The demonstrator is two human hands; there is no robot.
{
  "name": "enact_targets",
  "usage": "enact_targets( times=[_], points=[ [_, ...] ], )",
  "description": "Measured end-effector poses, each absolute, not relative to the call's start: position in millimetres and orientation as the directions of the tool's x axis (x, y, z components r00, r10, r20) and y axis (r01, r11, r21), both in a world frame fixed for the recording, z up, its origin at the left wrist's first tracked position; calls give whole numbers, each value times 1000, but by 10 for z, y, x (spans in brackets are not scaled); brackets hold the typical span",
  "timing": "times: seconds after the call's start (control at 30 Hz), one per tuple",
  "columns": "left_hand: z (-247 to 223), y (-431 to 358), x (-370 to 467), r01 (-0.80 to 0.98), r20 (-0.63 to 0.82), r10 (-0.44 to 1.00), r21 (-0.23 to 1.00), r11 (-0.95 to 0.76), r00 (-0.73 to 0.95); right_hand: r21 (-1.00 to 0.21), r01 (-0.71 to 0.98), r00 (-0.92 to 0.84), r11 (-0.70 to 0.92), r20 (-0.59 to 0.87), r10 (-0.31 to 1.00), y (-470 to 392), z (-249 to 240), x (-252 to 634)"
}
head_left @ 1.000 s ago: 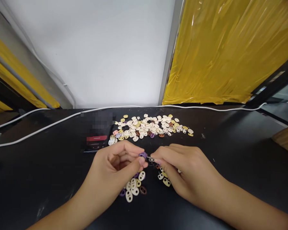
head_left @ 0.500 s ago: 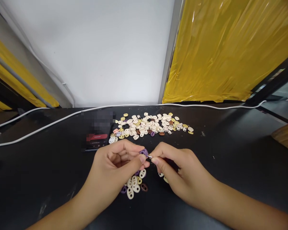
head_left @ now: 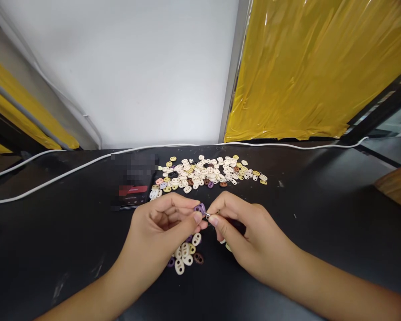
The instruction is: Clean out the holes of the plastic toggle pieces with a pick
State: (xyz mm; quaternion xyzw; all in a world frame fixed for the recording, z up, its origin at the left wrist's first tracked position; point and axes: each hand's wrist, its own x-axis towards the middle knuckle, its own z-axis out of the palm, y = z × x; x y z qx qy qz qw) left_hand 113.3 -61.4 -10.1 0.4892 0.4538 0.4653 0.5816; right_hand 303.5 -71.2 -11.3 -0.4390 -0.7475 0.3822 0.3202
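My left hand (head_left: pixel 169 227) pinches a purple oval cord lock (head_left: pixel 199 207) with two holes between thumb and index finger. My right hand (head_left: pixel 239 223), beside it, is closed in a pinch on a thin, shiny metal piece (head_left: pixel 207 214). The metal piece points at the right edge of the purple cord lock; whether its tip is inside a hole is too small to tell. Below my left hand lies a small cluster of similar cord locks (head_left: pixel 187 258), white, yellow, brown and purple. A few pale ones are partly hidden by my right hand.
Behind my hands spreads a large pile of mostly white cord locks (head_left: pixel 200 174). Left of it lies a dark phone (head_left: pixel 132 203) with its screen lit. A white cable (head_left: pixel 76 167) runs along the back of the black table (head_left: pixel 321 214).
The purple cord lock has turned slightly between my left fingers, showing more of its holes. Both hands stay close together; the whole view has shifted a little.
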Motion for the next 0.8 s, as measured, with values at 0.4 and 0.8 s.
enact_targets(
  times=[0.4,0.8],
  points=[
    [-27,-537,1135,13,-50,989,999,49,140,-771,567,-343,289,98,934,-643,20,3116],
    [-68,-650,1151,38,-94,966,995,87,241,-956,290,-322,50,-48,945,-602,33,3052]
  ],
)
